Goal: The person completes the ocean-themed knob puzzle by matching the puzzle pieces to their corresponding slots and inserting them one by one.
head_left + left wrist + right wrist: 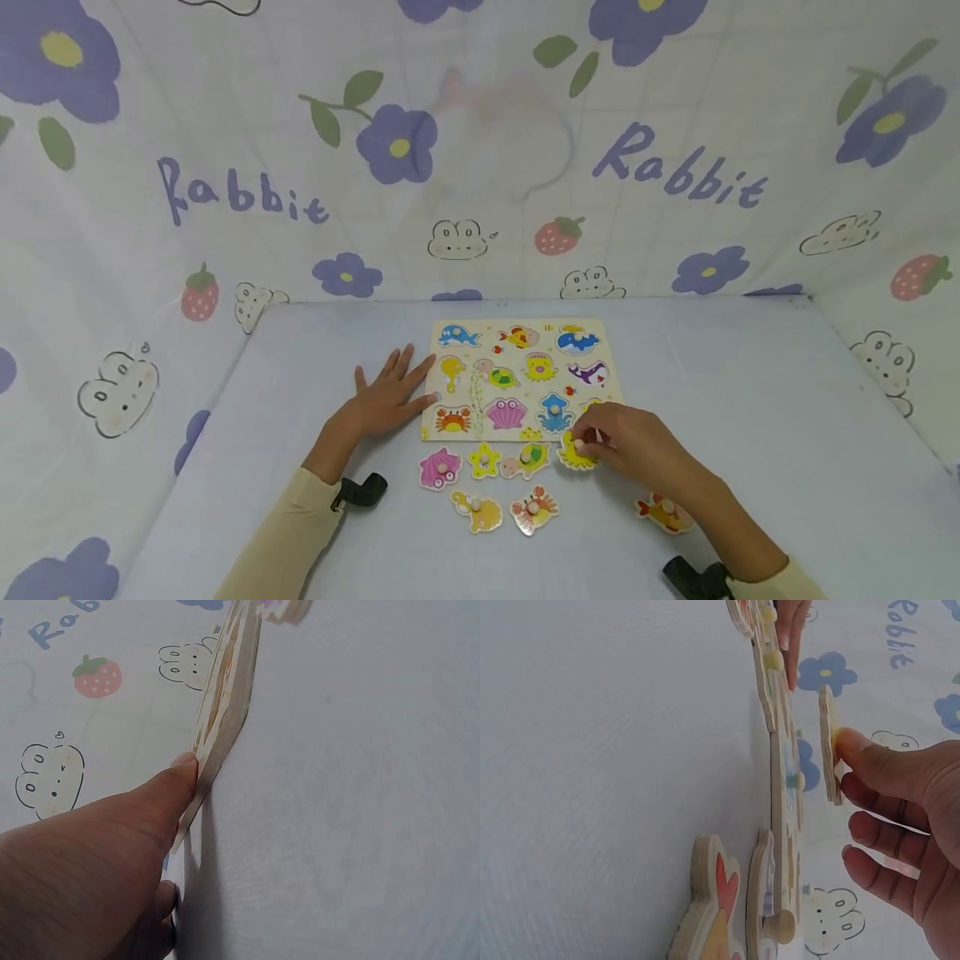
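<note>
A wooden puzzle board (525, 433) with sea-animal pictures lies on the table. My left hand (390, 390) rests flat with spread fingers at its left edge, the thumb touching the board's side. In my right hand (630, 437), thumb and fingers pinch a yellow octopus puzzle piece (574, 454) by its knob. In the right wrist view the octopus piece (829, 750) is held up off the board. Knobbed pieces on the board include a blue squid (555, 414) and a blue whale (576, 342). The lower right corner of the board is hidden behind my right hand.
Loose in front of the board lie a pink shell (439, 469), a yellow star (484, 460), a turtle (527, 460), a seahorse (477, 512) and a crab (534, 508). A fish piece (663, 513) lies under my right forearm. A patterned cloth hangs behind the table.
</note>
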`<state>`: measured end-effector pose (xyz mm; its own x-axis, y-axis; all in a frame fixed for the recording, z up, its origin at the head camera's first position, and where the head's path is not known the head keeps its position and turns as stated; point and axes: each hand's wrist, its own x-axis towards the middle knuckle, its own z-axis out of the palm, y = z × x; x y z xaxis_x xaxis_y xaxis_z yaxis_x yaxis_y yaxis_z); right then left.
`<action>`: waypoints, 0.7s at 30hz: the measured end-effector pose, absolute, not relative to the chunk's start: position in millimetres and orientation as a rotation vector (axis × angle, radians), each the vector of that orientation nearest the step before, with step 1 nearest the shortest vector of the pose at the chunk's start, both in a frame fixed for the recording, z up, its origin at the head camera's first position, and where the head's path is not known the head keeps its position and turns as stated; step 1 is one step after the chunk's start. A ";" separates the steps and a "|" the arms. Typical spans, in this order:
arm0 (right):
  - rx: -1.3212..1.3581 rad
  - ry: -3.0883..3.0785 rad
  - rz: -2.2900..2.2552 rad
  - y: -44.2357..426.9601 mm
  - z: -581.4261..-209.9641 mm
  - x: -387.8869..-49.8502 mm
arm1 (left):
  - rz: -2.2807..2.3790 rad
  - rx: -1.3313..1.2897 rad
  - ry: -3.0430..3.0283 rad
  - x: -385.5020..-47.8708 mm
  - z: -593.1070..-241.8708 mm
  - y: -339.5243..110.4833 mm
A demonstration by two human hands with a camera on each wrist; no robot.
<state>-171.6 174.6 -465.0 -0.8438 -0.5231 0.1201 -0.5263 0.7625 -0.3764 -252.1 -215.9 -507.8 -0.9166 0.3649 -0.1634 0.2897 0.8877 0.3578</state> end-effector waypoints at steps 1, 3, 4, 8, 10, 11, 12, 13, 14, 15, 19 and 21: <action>0.872 -2.934 0.637 174.4 -464.8 -170.7 | 0.486 0.499 2.831 -251.6 -507.3 -215.7; 0.866 -2.920 0.643 173.9 -464.5 -169.0 | 0.481 0.492 2.835 -251.0 -507.3 -215.1; 0.861 -2.917 0.644 174.0 -464.4 -168.1 | 0.480 0.491 2.837 -250.9 -508.4 -215.0; 0.842 -2.918 0.638 174.7 -461.6 -166.8 | 0.479 0.502 2.830 -252.6 -513.5 -214.4; 0.841 -2.915 0.632 174.8 -459.0 -167.7 | 0.481 0.514 2.830 -253.9 -515.7 -214.6; 0.841 -2.911 0.627 174.5 -457.5 -168.4 | 0.483 0.511 2.828 -254.4 -516.5 -214.3; 0.846 -2.906 0.621 173.7 -456.1 -169.4 | 0.477 0.508 2.827 -254.9 -517.4 -214.3; 0.849 -2.903 0.613 172.8 -454.5 -170.5 | 0.475 0.507 2.828 -255.0 -517.9 -214.3; 0.853 -2.902 0.606 171.7 -452.8 -171.9 | 0.476 0.503 2.828 -254.8 -517.7 -214.4; 0.852 -2.906 0.604 170.2 -450.9 -173.3 | 0.479 0.497 2.826 -254.6 -517.2 -214.4; 0.837 -2.944 0.618 164.6 -444.4 -181.8 | 0.482 0.484 2.824 -253.3 -514.9 -215.5; 0.834 -2.960 0.634 162.9 -441.9 -187.7 | 0.476 0.484 2.824 -253.1 -514.7 -216.0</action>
<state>-187.7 162.9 -441.9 -0.8588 -0.5006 0.1087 -0.5012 0.7774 -0.3800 -253.1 -216.0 -514.7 -0.9172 0.3579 -0.1749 0.2808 0.8923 0.3536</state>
